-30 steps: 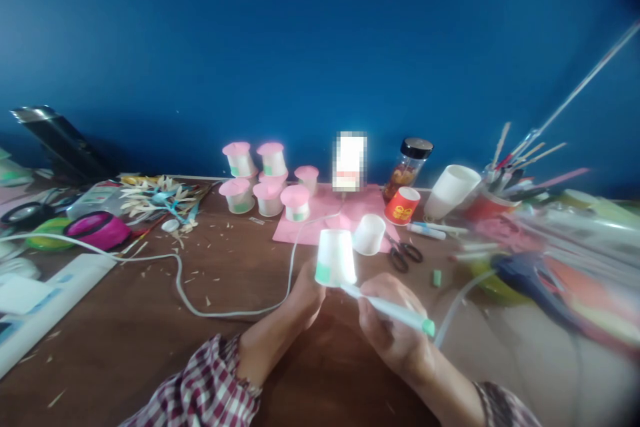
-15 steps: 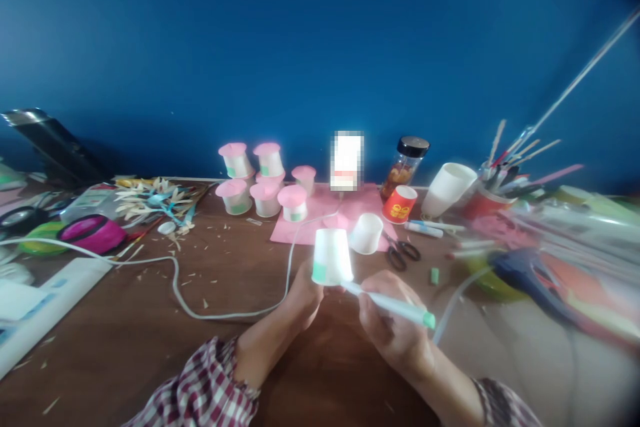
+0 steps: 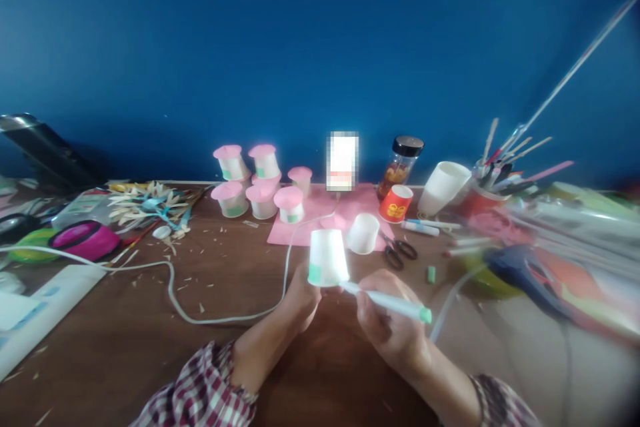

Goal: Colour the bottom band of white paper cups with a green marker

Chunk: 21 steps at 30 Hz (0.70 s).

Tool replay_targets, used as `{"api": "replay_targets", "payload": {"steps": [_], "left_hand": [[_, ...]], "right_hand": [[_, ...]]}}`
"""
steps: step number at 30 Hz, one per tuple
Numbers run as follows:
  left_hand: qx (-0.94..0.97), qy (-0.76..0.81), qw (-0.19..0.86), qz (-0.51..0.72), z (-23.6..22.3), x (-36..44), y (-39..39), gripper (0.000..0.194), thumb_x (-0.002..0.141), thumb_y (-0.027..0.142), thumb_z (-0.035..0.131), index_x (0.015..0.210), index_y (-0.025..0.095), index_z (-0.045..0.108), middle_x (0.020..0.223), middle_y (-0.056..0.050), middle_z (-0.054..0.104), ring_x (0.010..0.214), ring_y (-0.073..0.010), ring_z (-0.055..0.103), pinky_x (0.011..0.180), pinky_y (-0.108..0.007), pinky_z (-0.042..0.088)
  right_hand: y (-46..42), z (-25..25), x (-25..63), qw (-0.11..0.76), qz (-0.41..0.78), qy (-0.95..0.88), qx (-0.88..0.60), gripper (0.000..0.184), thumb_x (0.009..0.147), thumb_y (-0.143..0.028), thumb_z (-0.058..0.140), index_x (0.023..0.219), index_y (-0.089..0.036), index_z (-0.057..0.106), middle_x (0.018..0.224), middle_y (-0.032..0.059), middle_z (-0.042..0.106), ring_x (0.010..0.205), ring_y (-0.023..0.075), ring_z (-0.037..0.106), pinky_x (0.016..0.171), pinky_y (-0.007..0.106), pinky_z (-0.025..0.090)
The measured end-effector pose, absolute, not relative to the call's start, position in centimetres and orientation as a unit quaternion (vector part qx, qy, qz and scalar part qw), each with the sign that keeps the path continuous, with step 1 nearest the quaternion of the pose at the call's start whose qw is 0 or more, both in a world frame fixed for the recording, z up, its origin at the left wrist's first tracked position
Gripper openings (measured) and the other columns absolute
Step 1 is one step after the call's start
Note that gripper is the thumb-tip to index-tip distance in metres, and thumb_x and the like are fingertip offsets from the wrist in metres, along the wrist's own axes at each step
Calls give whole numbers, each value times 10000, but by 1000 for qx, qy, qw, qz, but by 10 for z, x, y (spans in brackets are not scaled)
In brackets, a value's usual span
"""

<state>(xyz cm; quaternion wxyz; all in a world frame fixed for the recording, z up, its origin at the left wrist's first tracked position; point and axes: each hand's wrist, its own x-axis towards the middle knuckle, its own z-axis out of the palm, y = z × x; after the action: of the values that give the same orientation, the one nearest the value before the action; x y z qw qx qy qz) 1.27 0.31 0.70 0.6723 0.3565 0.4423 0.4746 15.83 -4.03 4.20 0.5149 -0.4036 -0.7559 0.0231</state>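
Note:
A white paper cup (image 3: 329, 255), upside down with a green patch low on its left side, is held by my left hand (image 3: 303, 297); most of the fingers are hidden behind it. My right hand (image 3: 393, 320) grips a marker pen (image 3: 390, 302) with a green end, its tip at the cup's lower right edge. Beyond the hands, another white paper cup (image 3: 363, 234) stands at the edge of a pink paper sheet (image 3: 320, 227). Black-handled scissors (image 3: 401, 253) lie beside it, and a small green cap (image 3: 431, 274) rests nearer on the table.
Several cups with pink tops (image 3: 263, 197) are stacked at the back. A red paper cup (image 3: 397, 204), a black-lidded jar (image 3: 400, 167) and a tall white cup (image 3: 444, 188) stand right of them. A white cable (image 3: 220, 320) crosses the table. A blurred glue-gun-like tool (image 3: 530, 283) lies right.
The whole view has shifted slightly, so most things appear a little further left. Both hands keep their hold on the cup and the marker, with the pen tip still at the cup's edge.

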Motion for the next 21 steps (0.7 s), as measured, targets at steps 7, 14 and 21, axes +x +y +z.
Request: {"api": "replay_targets", "payload": {"steps": [7, 14, 21], "left_hand": [[361, 446, 678, 460, 5, 12, 4, 162, 669, 261, 701, 622, 134, 613, 594, -28, 606, 587, -139, 546, 582, -281, 445], [342, 442, 685, 467, 6, 12, 4, 200, 661, 311, 725, 641, 154, 603, 591, -13, 607, 559, -126, 538, 543, -259, 426], [353, 438, 693, 450, 7, 12, 4, 160, 617, 237, 753, 663, 133, 640, 626, -25, 636, 597, -139, 577, 594, -275, 465]], "right_hand": [[-40, 45, 160, 518, 18, -744, -421, 95, 844, -122, 528, 793, -178, 585, 655, 15, 578, 575, 148, 559, 569, 269, 487], [-39, 44, 160, 521, 33, -749, -409, 100, 839, -124, 527, 768, -175, 576, 643, 11, 563, 579, 147, 556, 576, 270, 485], [-37, 44, 161, 530, 20, -736, -420, 97, 849, -125, 524, 780, -177, 569, 646, 9, 562, 569, 143, 544, 567, 268, 478]]}}
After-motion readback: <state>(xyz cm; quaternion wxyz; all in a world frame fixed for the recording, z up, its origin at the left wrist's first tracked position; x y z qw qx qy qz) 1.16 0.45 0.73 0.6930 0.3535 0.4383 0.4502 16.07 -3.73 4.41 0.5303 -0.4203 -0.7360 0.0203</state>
